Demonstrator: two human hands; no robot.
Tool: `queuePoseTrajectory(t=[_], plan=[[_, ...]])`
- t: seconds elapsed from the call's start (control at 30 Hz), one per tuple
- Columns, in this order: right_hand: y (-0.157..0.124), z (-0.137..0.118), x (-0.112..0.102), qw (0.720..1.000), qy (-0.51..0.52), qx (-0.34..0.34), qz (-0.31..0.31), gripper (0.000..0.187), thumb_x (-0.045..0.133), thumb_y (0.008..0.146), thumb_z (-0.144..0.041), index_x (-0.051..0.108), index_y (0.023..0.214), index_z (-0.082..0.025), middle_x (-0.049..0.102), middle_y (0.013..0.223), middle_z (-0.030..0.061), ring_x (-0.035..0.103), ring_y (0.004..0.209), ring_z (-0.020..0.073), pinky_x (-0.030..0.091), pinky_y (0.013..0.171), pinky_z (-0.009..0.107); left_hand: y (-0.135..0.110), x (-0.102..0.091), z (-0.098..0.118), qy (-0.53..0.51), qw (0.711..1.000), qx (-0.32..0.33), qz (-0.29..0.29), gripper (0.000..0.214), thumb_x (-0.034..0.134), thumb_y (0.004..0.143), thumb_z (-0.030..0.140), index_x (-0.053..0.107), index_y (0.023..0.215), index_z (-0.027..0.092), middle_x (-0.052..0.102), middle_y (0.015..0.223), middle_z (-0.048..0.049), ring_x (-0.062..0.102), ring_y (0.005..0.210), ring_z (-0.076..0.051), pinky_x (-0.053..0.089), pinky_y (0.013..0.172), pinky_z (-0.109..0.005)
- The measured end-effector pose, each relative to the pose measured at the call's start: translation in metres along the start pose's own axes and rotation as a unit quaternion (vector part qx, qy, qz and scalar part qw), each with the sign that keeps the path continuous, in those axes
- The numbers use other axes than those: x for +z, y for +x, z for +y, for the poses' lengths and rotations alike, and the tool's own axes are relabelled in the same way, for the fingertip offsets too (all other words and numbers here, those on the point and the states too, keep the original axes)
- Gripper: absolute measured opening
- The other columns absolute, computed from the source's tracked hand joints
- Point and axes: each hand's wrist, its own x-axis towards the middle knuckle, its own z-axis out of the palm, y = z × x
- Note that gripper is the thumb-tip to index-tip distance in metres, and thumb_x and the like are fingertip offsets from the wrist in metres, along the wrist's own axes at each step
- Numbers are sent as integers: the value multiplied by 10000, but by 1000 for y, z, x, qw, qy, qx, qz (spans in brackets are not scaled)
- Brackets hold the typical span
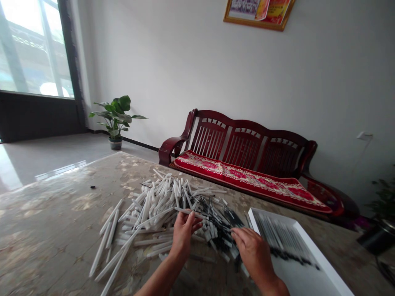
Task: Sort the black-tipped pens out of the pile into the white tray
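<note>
A large heap of white pen barrels point(148, 209) and thin black refills point(220, 218) lies on a marble-patterned table point(55, 222). My left hand point(183, 234) rests at the near edge of the heap, fingers pinched round a white barrel point(185, 211). My right hand point(253, 251) sits to the right, knuckles up, fingers curled into the black refills; what it grips is hidden. A white box point(311, 271) with black pens laid in rows lies just right of my right hand.
Behind the table stands a dark red wooden bench point(247, 144) with a red patterned cushion. A potted plant point(115, 119) sits on the floor by the window at far left. A small dark speck point(92, 187) lies on the table's left side.
</note>
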Motion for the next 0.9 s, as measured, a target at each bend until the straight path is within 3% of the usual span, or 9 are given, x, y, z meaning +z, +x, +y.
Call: queuePoseTrajectory(t=[0.1,0.27,0.4,0.5,0.67,0.8,0.83,0.9], plan=[[5,1,3,987,130,86,-34,286,525,906,-402,766,885,-251,757,804,50,696,738,201,526,686,265,1,0,4,-15,1000,-23,-4,454,851,578,416,543,814,180,666,715,4,698,652,-158,567,596,-248],[9,2,9,936,287,190,-76,364,577,838,-522,777,816,-218,710,617,28,661,558,193,521,525,250,4,0,7,-26,999,-35,-10,466,870,552,423,548,776,172,652,693,6,688,632,-148,568,592,-243],[13,-9,6,952,246,162,-85,315,592,830,-477,766,734,-232,713,612,25,655,570,185,488,537,235,-1,3,3,2,999,-26,-44,478,869,548,437,560,796,170,666,684,2,678,599,-146,559,561,-241],[19,-21,6,959,227,135,-99,241,615,821,-406,763,741,-233,727,649,22,651,609,175,461,569,227,-9,8,-3,2,995,-66,-78,470,868,557,431,559,801,175,659,660,13,685,602,-153,556,554,-236],[31,-31,19,905,347,190,-153,288,737,707,-428,689,603,-164,646,519,-12,550,490,122,379,494,210,-17,10,-7,-16,977,-161,-137,376,852,634,352,570,800,167,681,681,-16,690,619,-140,564,582,-225],[34,-22,30,864,432,204,-159,375,777,634,-513,688,653,-149,633,527,-17,536,482,118,382,490,218,-14,8,-6,-31,974,-180,-137,310,829,686,283,572,810,161,700,703,-37,696,625,-133,570,600,-216],[34,-17,32,864,437,198,-152,389,772,630,-528,704,693,-150,653,562,-8,560,508,132,402,503,226,-13,8,-6,-38,975,-177,-129,299,824,695,271,571,811,161,704,717,-41,699,631,-133,571,604,-215],[33,-7,35,892,394,188,-118,360,740,667,-514,734,771,-169,706,670,20,628,613,176,464,573,259,-10,7,-7,-52,981,-163,-97,283,816,705,255,568,806,163,705,728,-40,706,644,-134,571,612,-212]])
